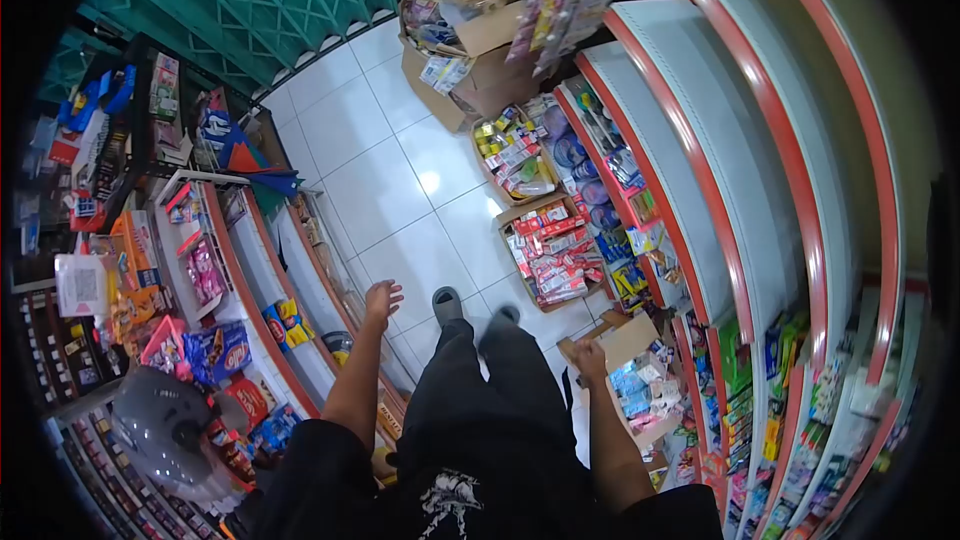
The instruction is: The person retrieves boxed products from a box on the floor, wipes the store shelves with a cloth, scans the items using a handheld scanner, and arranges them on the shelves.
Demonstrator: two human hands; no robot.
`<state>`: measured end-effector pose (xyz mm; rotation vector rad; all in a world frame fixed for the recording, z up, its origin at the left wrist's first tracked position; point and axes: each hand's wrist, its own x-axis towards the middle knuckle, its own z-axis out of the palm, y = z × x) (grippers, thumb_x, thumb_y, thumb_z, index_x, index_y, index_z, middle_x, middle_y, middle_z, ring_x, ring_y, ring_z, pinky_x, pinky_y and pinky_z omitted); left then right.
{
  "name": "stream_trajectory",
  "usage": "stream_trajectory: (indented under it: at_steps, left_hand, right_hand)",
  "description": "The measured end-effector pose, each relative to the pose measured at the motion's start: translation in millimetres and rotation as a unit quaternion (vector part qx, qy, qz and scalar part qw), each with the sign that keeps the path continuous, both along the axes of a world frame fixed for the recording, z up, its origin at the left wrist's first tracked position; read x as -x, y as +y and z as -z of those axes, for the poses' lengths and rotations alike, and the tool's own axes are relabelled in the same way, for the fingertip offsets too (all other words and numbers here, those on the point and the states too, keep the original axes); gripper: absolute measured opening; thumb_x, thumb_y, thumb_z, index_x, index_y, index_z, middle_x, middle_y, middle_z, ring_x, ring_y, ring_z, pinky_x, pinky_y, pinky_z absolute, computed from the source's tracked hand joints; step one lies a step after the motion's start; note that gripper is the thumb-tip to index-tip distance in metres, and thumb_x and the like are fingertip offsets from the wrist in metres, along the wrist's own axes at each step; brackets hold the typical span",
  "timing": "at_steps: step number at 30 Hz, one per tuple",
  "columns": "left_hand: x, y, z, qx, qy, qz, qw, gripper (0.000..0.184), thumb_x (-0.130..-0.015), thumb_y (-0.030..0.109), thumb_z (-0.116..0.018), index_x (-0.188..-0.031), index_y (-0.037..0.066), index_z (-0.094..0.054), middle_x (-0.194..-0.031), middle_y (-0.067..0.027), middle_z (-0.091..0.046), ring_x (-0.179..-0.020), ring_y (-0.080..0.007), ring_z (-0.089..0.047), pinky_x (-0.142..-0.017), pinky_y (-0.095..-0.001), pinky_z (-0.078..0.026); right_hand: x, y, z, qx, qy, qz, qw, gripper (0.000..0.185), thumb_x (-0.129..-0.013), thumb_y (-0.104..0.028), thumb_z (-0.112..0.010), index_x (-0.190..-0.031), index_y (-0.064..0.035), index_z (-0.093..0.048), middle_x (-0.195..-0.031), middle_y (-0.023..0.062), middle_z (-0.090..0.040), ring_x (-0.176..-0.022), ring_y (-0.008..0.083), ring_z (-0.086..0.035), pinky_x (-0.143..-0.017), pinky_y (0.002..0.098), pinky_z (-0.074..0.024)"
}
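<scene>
My left hand [383,299] is held out over the floor beside the low left shelves, its fingers apart and nothing in it. On the other side, my right hand [586,356] is near an open cardboard box [625,345] of light blue and white packs. The fingers of this hand are curled; whether they hold anything is too small to tell. Ahead of it stands a carton of red and white packs [555,255], and beyond that a carton with yellow and red items [515,155].
Red-edged shelves [700,140] rise on the right, with colourful packets lower down. Stocked shelves and a grey helmet [165,420] are on the left. A green folding gate [250,0] and a large cardboard box [490,75] stand ahead on the white tiled floor [370,180].
</scene>
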<state>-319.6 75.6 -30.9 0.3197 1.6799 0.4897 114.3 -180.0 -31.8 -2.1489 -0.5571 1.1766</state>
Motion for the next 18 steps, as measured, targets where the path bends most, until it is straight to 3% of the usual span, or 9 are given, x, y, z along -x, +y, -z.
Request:
stream_trajectory:
  at_steps: [3, 5, 6, 8, 11, 13, 15, 17, 18]
  left_hand:
    - [-12.4, 54.2, 12.0, -0.108, 0.028, 0.146, 0.983, 0.024, -0.086, 0.023, -0.050, -0.098, 0.003, -0.057, -0.085, -0.0077, -0.063, -0.068, -0.0161, -0.060, -0.056, -0.0279, -0.046]
    - [-21.5, 79.1, 68.4, -0.204, 0.004, 0.166, 0.965, 0.019, -0.087, 0.016, -0.051, -0.092, 0.000, -0.059, -0.083, -0.0091, -0.063, -0.066, -0.0151, -0.060, -0.056, -0.0270, -0.049]
    - [-34.0, 94.4, 81.2, -0.196, 0.014, 0.170, 0.966, 0.014, -0.086, 0.011, -0.053, -0.090, -0.001, -0.059, -0.081, -0.0087, -0.063, -0.067, -0.0150, -0.059, -0.060, -0.0285, -0.051]
    - [-60.3, 119.2, 94.5, -0.188, 0.004, 0.167, 0.968, 0.018, -0.088, 0.014, -0.050, -0.092, 0.000, -0.059, -0.080, -0.0085, -0.062, -0.070, -0.0150, -0.060, -0.061, -0.0276, -0.050]
    - [-88.5, 145.7, 158.6, -0.165, -0.043, 0.136, 0.976, 0.024, -0.093, 0.018, -0.042, -0.097, 0.000, -0.057, -0.085, -0.0102, -0.062, -0.075, -0.0168, -0.060, -0.059, -0.0266, -0.047]
    - [-108.5, 161.8, 191.8, -0.062, -0.072, 0.059, 0.994, 0.027, -0.093, 0.025, -0.040, -0.100, 0.004, -0.057, -0.084, -0.0066, -0.064, -0.066, -0.0152, -0.060, -0.052, -0.0256, -0.041]
    - [-117.0, 162.7, 243.7, -0.012, -0.070, 0.067, 0.995, 0.026, -0.092, 0.024, -0.043, -0.097, 0.004, -0.058, -0.082, -0.0070, -0.064, -0.066, -0.0154, -0.060, -0.054, -0.0282, -0.044]
    - [-115.9, 150.4, 304.0, -0.106, 0.072, 0.209, 0.970, 0.023, -0.090, 0.021, -0.048, -0.092, 0.001, -0.060, -0.081, -0.0106, -0.064, -0.064, -0.0180, -0.061, -0.057, -0.0313, -0.047]
    - [-118.0, 176.5, 279.9, -0.131, 0.104, 0.238, 0.957, 0.020, -0.084, 0.020, -0.052, -0.086, 0.001, -0.060, -0.084, -0.0168, -0.062, -0.071, -0.0297, -0.062, -0.063, -0.0350, -0.049]
  right_hand:
    - [14.7, 149.6, -37.0, -0.087, -0.029, -0.082, 0.992, 0.019, -0.087, -0.019, -0.057, -0.093, -0.0011, -0.058, -0.077, 0.0047, -0.060, -0.065, 0.0121, -0.057, -0.054, 0.0261, -0.0470]
    - [22.5, 233.8, -21.7, -0.084, 0.074, -0.109, 0.988, 0.018, -0.089, -0.018, -0.055, -0.100, -0.0039, -0.057, -0.078, 0.0026, -0.060, -0.065, 0.0101, -0.057, -0.055, 0.0231, -0.0452]
    - [27.3, 275.1, -11.5, -0.072, 0.091, -0.137, 0.984, 0.016, -0.089, -0.015, -0.054, -0.101, -0.0058, -0.056, -0.081, 0.0020, -0.060, -0.068, 0.0100, -0.058, -0.056, 0.0228, -0.0463]
    - [29.2, 341.8, 46.6, -0.050, 0.106, -0.168, 0.979, 0.016, -0.088, -0.014, -0.055, -0.102, -0.0062, -0.056, -0.081, 0.0016, -0.059, -0.068, 0.0103, -0.058, -0.055, 0.0232, -0.0465]
    - [32.6, 441.4, 160.7, -0.036, 0.088, -0.167, 0.981, 0.021, -0.084, -0.006, -0.055, -0.105, -0.0035, -0.053, -0.089, 0.0050, -0.060, -0.067, 0.0099, -0.058, -0.056, 0.0227, -0.0480]
    - [15.9, 495.9, 248.2, 0.036, 0.035, -0.163, 0.985, 0.036, -0.080, -0.008, -0.060, -0.114, -0.0039, -0.048, -0.100, 0.0095, -0.059, -0.080, 0.0170, -0.060, -0.067, 0.0277, -0.0498]
    - [-10.3, 544.6, 332.6, -0.015, -0.080, -0.173, 0.982, 0.046, -0.079, -0.020, -0.060, -0.120, -0.0043, -0.046, -0.109, 0.0149, -0.055, -0.092, 0.0250, -0.057, -0.082, 0.0340, -0.0427]
    - [-40.3, 589.4, 402.4, -0.079, -0.222, -0.209, 0.949, 0.057, -0.079, -0.032, -0.059, -0.126, -0.0048, -0.043, -0.119, 0.0202, -0.052, -0.104, 0.0330, -0.054, -0.097, 0.0402, -0.0356]
    - [-51.0, 611.5, 416.2, -0.021, -0.269, -0.226, 0.936, 0.072, -0.075, -0.039, -0.063, -0.132, -0.0047, -0.035, -0.123, 0.0223, -0.048, -0.108, 0.0336, -0.052, -0.097, 0.0408, -0.0364]
